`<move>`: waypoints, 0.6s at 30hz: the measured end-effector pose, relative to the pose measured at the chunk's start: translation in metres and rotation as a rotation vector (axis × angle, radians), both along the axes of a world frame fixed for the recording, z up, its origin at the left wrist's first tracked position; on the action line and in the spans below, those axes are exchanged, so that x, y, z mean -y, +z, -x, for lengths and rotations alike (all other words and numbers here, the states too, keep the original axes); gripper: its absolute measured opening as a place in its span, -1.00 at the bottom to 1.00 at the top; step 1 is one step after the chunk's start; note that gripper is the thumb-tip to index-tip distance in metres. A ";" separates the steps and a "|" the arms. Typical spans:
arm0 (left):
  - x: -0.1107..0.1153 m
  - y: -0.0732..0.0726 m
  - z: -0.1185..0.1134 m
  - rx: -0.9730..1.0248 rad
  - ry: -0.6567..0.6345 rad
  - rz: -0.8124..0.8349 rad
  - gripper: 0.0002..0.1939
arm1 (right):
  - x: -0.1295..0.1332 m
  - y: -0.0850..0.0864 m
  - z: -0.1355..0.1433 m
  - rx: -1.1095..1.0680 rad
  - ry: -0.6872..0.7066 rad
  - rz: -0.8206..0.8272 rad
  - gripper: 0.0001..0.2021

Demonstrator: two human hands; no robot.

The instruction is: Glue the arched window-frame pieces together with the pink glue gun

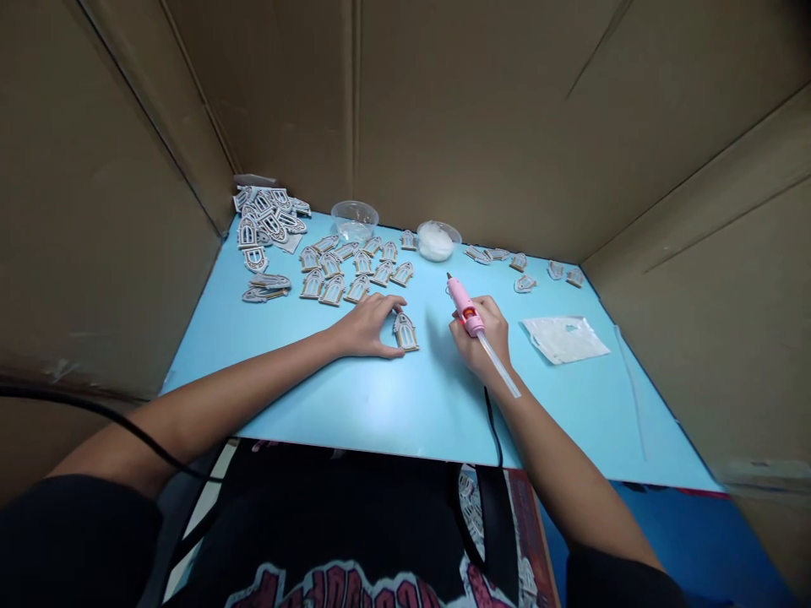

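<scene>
Between the thumb and fingers of my left hand is a small arched window-shaped piece, gripped at its left side on the light-blue table. The piece has a pale frame with a brownish edge. My right hand is wrapped round a pink hot glue gun. Its nozzle points up and away from me, apart from the piece. A clear glue stick sticks out of the gun's back end, and a black cord hangs down from under my hand.
Several similar window pieces lie in rows beyond my left hand, with a heap at the back left. Two clear tubs stand at the back, one holding white material. A plastic bag lies right. Cardboard walls enclose the table.
</scene>
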State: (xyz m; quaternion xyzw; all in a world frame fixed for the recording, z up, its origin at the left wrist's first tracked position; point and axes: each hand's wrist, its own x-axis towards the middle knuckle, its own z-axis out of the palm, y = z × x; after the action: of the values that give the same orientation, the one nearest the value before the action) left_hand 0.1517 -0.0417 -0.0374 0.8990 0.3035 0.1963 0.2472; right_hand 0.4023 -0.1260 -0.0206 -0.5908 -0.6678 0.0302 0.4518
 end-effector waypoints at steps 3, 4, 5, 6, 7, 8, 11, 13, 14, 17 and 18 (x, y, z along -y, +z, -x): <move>0.005 0.001 0.028 -0.004 0.005 0.001 -0.09 | 0.001 -0.002 0.003 0.002 0.026 0.011 -0.97; 0.007 0.001 0.038 -0.007 0.008 0.002 -0.10 | 0.002 -0.002 0.004 0.001 0.035 0.016 -0.97; 0.008 0.002 0.048 -0.011 0.010 0.004 -0.11 | 0.002 -0.003 0.005 0.000 0.044 0.023 -0.97; 0.009 0.003 0.057 -0.016 0.013 0.006 -0.13 | 0.002 -0.003 0.006 -0.003 0.054 0.030 -0.97; 0.010 0.004 0.066 -0.020 0.020 0.007 -0.13 | 0.003 -0.004 0.007 -0.008 0.066 0.039 -0.98; 0.010 0.005 0.073 -0.023 0.030 0.007 -0.14 | 0.003 -0.004 0.009 -0.014 0.080 0.047 -0.99; 0.010 0.007 0.086 -0.037 0.041 0.011 -0.13 | 0.006 -0.004 0.015 -0.042 0.134 0.075 -0.93; 0.010 0.007 0.088 -0.050 0.029 0.021 -0.11 | 0.009 -0.003 0.020 -0.086 0.198 0.116 -0.91; 0.009 0.007 0.088 -0.057 0.022 0.026 -0.10 | 0.010 -0.002 0.023 -0.118 0.232 0.147 -0.90; 0.008 0.005 0.086 -0.075 0.013 0.043 -0.04 | 0.016 0.002 0.032 -0.260 0.289 0.312 -0.89; 0.008 0.004 0.085 -0.080 0.013 0.048 -0.01 | 0.018 0.003 0.034 -0.328 0.288 0.391 -0.88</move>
State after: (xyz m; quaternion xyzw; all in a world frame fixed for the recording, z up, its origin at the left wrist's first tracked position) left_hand 0.0662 -0.0493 -0.0330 0.8980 0.3236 0.1542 0.2552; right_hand 0.3682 -0.1443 -0.0180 -0.5531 -0.6441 0.3172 0.4225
